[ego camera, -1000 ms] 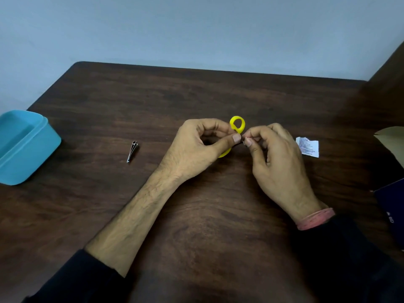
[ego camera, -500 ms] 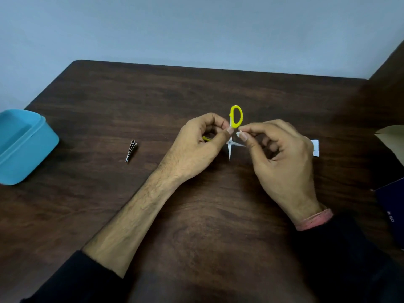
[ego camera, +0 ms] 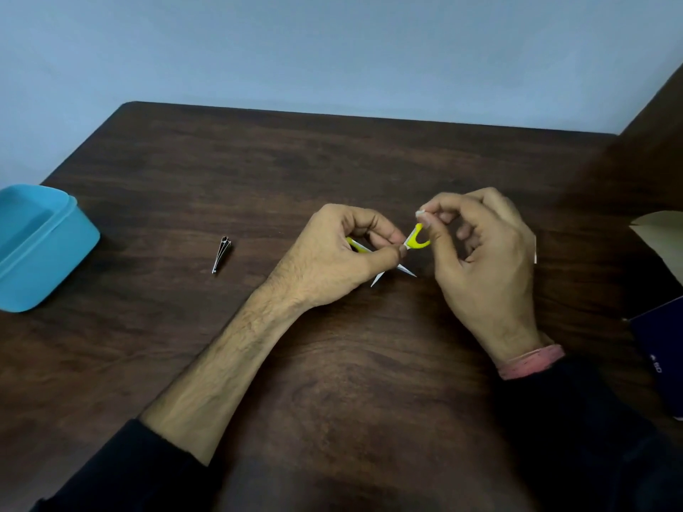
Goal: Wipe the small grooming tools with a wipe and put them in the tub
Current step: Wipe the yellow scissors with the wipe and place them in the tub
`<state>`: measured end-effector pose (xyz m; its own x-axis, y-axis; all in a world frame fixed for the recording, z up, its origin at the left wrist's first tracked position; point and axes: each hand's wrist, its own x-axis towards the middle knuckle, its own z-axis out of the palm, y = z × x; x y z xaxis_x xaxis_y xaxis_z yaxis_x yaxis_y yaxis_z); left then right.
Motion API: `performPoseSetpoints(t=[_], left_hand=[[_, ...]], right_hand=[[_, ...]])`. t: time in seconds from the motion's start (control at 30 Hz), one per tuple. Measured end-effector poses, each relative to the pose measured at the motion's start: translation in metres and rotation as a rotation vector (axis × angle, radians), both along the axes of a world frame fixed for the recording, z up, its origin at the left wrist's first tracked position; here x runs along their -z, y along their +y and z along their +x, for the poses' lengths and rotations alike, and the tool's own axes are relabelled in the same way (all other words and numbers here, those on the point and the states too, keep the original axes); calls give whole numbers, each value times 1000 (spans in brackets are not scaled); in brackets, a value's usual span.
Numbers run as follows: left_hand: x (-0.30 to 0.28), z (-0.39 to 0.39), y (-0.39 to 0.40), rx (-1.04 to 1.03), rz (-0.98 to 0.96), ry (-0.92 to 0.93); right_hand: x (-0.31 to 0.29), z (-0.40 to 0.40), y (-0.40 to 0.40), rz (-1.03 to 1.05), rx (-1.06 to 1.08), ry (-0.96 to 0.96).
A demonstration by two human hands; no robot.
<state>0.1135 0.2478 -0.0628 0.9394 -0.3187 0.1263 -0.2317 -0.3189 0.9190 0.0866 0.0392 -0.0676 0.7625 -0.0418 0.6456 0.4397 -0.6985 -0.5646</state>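
Observation:
Small scissors with yellow handles [ego camera: 417, 241] are held over the middle of the dark wooden table [ego camera: 332, 160], their blades spread apart and pointing down toward me. My left hand [ego camera: 332, 256] pinches them near the pivot, with one yellow handle inside its curled fingers. My right hand [ego camera: 480, 245] pinches a small white wipe [ego camera: 420, 213] against the other yellow handle. A metal nail clipper [ego camera: 221, 258] lies on the table to the left. The blue tub [ego camera: 40, 249] stands at the left edge.
A sliver of white paper [ego camera: 535, 249] shows behind my right hand. At the right edge are a tan cardboard flap [ego camera: 661, 234] and a dark blue box [ego camera: 661, 349]. A pale wall runs behind the table's far edge.
The scissors have opened and turned: the yellow loop dropped from upright to low and tilted right, blades now spread. Both hands shifted slightly right, and the right hand moved up onto the handle.

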Motion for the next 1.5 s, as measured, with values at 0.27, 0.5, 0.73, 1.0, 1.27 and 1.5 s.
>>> performPoseSetpoints(t=[0.27,0.5,0.73,1.0,1.27,1.5], left_hand=[[1,1,-1,-30,-39,22],[1,2,1,-59,-33,12],[0,2,1,-67,-59,32],[-1,1,1,-80,-76,24],[-1,1,2,-85,-88,32],[2,3,2,-71,-95,36]], right_hand=[[-1,2,-3,65,-2,47],[-2,0,-3,79,-39,93],[-2,-1,-2,60,-80,93],[-2,-4,-1,-21,-130,82],[-2,-4,-1,-8,-114,71],[-1,-3,-2,18,-99,69]])
